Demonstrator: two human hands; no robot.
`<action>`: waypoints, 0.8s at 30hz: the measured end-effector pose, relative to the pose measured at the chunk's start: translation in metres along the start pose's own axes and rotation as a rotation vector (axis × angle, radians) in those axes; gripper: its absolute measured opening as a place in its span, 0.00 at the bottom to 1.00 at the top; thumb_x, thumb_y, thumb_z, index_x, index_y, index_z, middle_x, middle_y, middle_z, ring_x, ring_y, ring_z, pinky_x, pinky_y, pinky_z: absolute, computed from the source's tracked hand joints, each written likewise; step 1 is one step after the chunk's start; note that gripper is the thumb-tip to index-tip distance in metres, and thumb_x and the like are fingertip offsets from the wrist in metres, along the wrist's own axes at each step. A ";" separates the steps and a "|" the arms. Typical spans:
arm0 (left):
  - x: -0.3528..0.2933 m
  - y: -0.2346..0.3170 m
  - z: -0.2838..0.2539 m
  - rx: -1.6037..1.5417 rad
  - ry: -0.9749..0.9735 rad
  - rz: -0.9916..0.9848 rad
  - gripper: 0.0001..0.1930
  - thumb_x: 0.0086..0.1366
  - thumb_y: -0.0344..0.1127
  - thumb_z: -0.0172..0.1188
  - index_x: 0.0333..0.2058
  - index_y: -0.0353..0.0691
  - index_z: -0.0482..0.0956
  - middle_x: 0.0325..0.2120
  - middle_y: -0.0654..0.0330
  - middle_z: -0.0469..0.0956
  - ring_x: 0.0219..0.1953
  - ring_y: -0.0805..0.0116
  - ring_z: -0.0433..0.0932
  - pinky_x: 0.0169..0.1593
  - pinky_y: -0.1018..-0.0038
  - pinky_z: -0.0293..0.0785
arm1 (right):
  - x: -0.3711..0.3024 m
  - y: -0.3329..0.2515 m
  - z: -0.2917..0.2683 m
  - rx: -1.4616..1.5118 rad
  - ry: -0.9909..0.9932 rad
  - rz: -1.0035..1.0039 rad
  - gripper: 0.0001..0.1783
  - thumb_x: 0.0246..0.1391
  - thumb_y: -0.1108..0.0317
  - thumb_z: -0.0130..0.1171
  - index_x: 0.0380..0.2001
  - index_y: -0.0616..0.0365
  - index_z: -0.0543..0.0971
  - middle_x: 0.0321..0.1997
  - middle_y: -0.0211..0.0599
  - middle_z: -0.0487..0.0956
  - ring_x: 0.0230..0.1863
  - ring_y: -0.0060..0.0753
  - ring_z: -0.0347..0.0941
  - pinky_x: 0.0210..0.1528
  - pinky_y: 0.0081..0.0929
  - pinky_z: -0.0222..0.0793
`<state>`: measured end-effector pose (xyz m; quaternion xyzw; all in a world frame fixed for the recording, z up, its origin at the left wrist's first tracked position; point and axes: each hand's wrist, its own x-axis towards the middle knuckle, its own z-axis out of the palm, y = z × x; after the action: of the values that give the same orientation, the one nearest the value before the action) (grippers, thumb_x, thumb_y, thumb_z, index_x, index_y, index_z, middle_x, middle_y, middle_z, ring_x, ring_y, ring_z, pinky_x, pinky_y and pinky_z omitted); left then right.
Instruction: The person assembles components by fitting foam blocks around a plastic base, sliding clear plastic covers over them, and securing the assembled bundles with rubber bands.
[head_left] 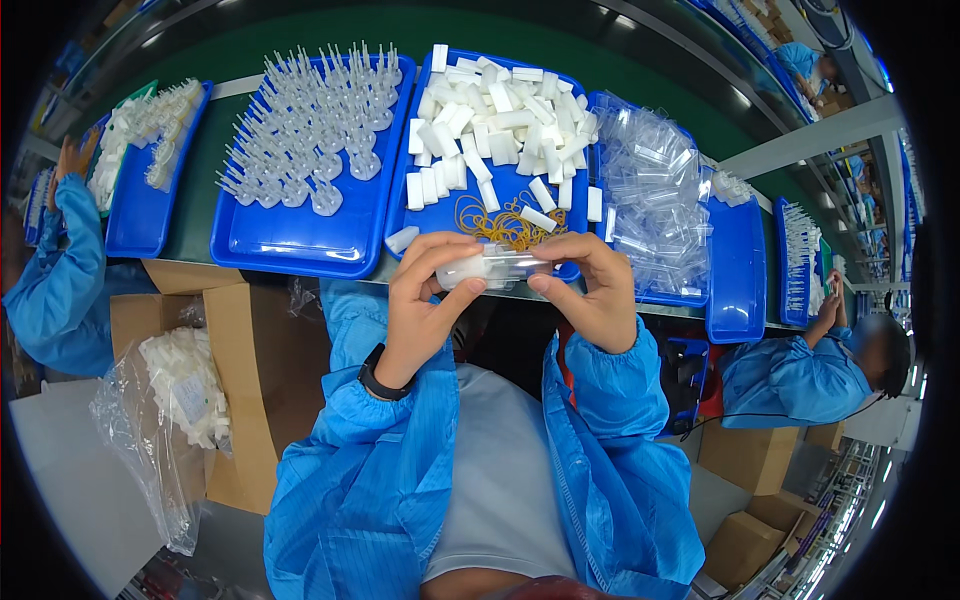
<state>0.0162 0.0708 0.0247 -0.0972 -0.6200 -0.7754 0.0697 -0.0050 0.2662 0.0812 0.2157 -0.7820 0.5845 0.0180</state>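
My left hand [428,297] and my right hand [592,292] hold a clear plastic tube [515,266] level between them, in front of the middle tray. The left fingers and thumb pinch its left end, where something white shows. At the right end the right thumb and fingers are closed on the clear part. Just beyond, the blue tray [400,217] bears many white rectangular blocks [500,110]. Tan rubber bands [505,222] lie in a tangle at its near side. One white block [402,240] rests by the tray's near left corner, close to my left hand.
Left stands a blue tray [290,245] of clear, thin-stemmed plastic parts [310,130]. Right is a tray of clear plastic pieces [650,190]. A cardboard box [250,400] with bagged white parts [185,385] sits lower left. Co-workers in blue sleeves [65,270] work on both sides.
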 end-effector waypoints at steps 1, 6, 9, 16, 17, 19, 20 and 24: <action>0.000 0.000 0.000 0.002 0.003 0.001 0.15 0.54 0.23 0.63 0.42 0.35 0.76 0.45 0.56 0.69 0.47 0.67 0.73 0.45 0.76 0.77 | -0.001 0.001 0.001 0.002 -0.003 -0.002 0.14 0.44 0.75 0.65 0.37 0.63 0.78 0.37 0.39 0.80 0.37 0.31 0.77 0.42 0.24 0.71; 0.001 0.001 -0.002 -0.049 -0.029 0.029 0.12 0.55 0.24 0.63 0.39 0.36 0.74 0.45 0.57 0.68 0.47 0.68 0.73 0.45 0.76 0.76 | -0.007 0.008 0.006 0.131 0.066 0.016 0.14 0.43 0.78 0.65 0.36 0.65 0.77 0.38 0.44 0.80 0.42 0.33 0.77 0.45 0.26 0.71; 0.003 0.002 -0.004 -0.023 -0.052 0.033 0.12 0.55 0.25 0.63 0.39 0.37 0.75 0.44 0.58 0.68 0.46 0.68 0.72 0.44 0.76 0.75 | -0.009 0.012 0.007 0.193 0.078 0.028 0.14 0.43 0.78 0.65 0.37 0.65 0.76 0.38 0.44 0.80 0.43 0.34 0.77 0.47 0.26 0.71; 0.008 0.020 -0.017 0.112 -0.147 -0.095 0.10 0.55 0.26 0.63 0.36 0.38 0.77 0.42 0.59 0.69 0.45 0.68 0.72 0.44 0.76 0.75 | -0.002 0.009 0.001 -0.020 0.000 -0.089 0.14 0.41 0.76 0.68 0.34 0.64 0.78 0.36 0.43 0.80 0.39 0.36 0.78 0.44 0.27 0.72; 0.008 0.023 -0.020 0.177 -0.169 -0.105 0.12 0.55 0.25 0.63 0.39 0.37 0.76 0.43 0.59 0.70 0.46 0.68 0.73 0.44 0.76 0.76 | 0.001 0.007 0.001 -0.084 -0.033 -0.136 0.14 0.40 0.75 0.68 0.34 0.64 0.78 0.35 0.42 0.81 0.38 0.37 0.78 0.43 0.27 0.72; 0.007 0.024 -0.024 0.246 -0.187 -0.114 0.14 0.55 0.24 0.62 0.41 0.36 0.75 0.43 0.59 0.71 0.46 0.67 0.73 0.43 0.76 0.76 | 0.004 0.005 0.000 -0.145 -0.068 -0.185 0.15 0.39 0.74 0.69 0.33 0.64 0.79 0.34 0.42 0.81 0.37 0.38 0.78 0.42 0.27 0.73; 0.007 0.023 -0.026 0.045 -0.156 -0.177 0.15 0.57 0.26 0.60 0.44 0.35 0.74 0.45 0.57 0.71 0.47 0.66 0.73 0.43 0.75 0.77 | 0.006 0.003 -0.001 -0.185 -0.058 -0.198 0.15 0.38 0.73 0.69 0.33 0.63 0.79 0.34 0.41 0.81 0.37 0.39 0.78 0.41 0.28 0.73; 0.010 0.020 -0.038 -0.547 -0.119 -0.463 0.18 0.65 0.33 0.52 0.52 0.31 0.68 0.50 0.54 0.70 0.50 0.63 0.73 0.43 0.74 0.77 | 0.003 0.004 -0.007 -0.256 -0.024 -0.205 0.16 0.34 0.75 0.70 0.31 0.65 0.79 0.35 0.46 0.81 0.38 0.42 0.78 0.41 0.31 0.73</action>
<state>0.0089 0.0293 0.0377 -0.0141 -0.3984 -0.9007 -0.1727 -0.0110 0.2721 0.0806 0.2973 -0.8241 0.4725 0.0956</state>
